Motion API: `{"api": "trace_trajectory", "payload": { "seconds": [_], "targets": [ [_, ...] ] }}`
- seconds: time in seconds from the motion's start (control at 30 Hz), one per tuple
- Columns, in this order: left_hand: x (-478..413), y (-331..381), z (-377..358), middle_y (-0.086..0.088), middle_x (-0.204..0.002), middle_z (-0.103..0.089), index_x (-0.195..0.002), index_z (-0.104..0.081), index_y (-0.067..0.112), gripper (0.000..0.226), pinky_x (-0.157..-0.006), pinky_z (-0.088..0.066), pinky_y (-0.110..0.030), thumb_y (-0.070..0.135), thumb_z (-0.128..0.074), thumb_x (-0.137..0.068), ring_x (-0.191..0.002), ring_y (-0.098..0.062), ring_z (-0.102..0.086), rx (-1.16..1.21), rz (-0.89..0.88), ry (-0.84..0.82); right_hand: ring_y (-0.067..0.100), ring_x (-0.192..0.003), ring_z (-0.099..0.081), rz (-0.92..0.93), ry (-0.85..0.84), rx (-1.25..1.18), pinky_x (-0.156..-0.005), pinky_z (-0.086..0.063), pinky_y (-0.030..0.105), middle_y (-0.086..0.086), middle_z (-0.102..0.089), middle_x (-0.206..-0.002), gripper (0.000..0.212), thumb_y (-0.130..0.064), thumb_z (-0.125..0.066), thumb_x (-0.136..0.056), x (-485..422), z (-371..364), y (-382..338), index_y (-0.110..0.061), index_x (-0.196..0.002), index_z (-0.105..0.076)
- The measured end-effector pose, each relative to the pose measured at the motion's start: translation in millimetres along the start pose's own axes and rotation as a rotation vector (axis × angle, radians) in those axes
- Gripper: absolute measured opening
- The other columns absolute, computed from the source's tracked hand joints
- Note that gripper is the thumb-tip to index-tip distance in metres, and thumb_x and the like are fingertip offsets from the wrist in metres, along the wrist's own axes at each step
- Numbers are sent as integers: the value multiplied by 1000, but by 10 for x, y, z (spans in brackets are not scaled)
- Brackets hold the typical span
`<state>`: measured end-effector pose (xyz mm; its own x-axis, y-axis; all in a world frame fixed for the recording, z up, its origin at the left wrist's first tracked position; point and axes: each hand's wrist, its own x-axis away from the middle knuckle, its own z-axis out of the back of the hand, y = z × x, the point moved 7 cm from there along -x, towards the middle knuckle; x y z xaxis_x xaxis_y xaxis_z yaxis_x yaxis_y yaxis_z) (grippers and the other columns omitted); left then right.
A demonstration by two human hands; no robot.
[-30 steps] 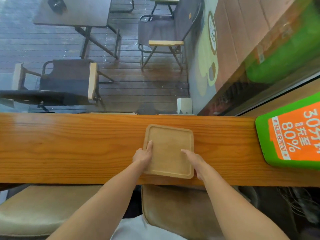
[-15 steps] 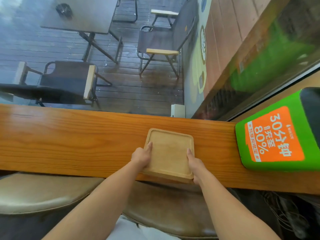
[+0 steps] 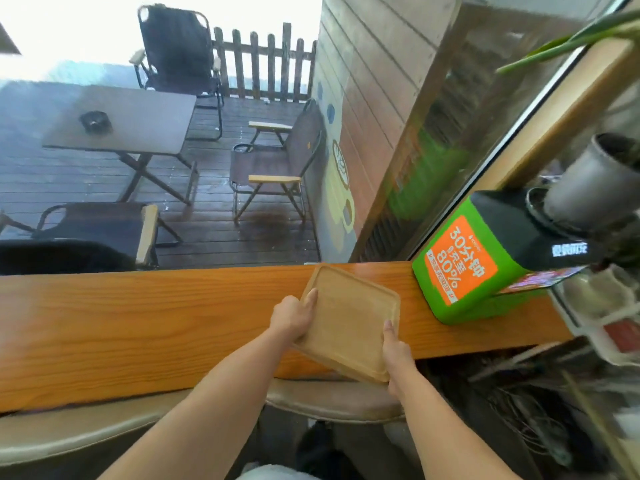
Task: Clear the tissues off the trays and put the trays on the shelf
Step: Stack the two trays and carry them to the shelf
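A square light-wood tray (image 3: 349, 317) with a raised rim is held over the orange-brown wooden counter (image 3: 138, 320), turned at an angle, its near corner past the counter's front edge. My left hand (image 3: 292, 318) grips the tray's left rim, thumb on top. My right hand (image 3: 394, 351) grips the near right rim, thumb on top. The tray's surface is bare; no tissue shows anywhere in view.
A green and orange charging box (image 3: 474, 271) stands on the counter right of the tray. Farther right are a grey plant pot (image 3: 595, 181) and cluttered racks (image 3: 609, 323). Padded stools (image 3: 332, 400) sit under the counter. Behind the window are deck chairs and a table.
Both hands closed on the tray's sides and lifted it off the counter, pulling it toward me and turning it. My head rose and swung right, bringing the racks into view.
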<state>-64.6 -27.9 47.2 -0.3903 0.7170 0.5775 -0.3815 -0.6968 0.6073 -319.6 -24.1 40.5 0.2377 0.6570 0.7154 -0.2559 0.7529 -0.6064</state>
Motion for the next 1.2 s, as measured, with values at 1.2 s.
{"api": "trace_trajectory", "payload": {
  "seconds": [1.2],
  "targets": [
    [2886,1762,-4488,-8,-109,-59,-123,-53,8,71,-92,-49,-40,68,-34,-91,-103,-29,-60,-278,-228,-412,38,-122,-50,-182,406,-339,-95,-42,44,20,-50,-142,82,-66,-32,-94,312,4853,2660,-2,-146,-37]
  ]
}}
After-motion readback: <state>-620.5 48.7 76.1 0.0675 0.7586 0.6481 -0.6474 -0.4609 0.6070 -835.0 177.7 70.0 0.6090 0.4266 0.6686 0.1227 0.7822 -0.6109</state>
